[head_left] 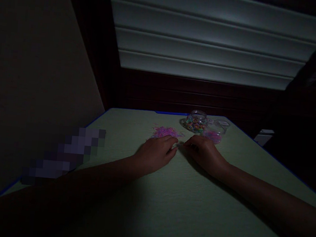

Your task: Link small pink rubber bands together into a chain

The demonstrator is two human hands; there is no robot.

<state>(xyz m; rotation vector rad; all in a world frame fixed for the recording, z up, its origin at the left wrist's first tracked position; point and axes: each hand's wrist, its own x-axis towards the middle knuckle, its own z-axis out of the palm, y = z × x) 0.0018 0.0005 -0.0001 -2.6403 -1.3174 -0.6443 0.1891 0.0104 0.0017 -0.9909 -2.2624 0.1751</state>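
Note:
A loose heap of tiny pink and purple rubber bands (165, 132) lies on the table, just beyond my left hand (155, 152). My left hand's thumb and forefinger curve toward each other with a small gap between the tips. Opposite it, my right hand (206, 154) pinches a thin, pale strand, seemingly a rubber band (181, 145), which reaches toward the left fingertips. Dim light hides whether the left fingers touch it. Behind my right hand stand a clear jar (197, 116) of coloured bands and a clear tub (217, 127) with pink bands inside.
The pale green table (173, 201) has a blue edge. A blurred-out object (66, 154) lies along its left side. A clear lid (224, 123) seems to lie by the tub. A wall flanks the left, and a slatted shutter (209, 38) rises behind.

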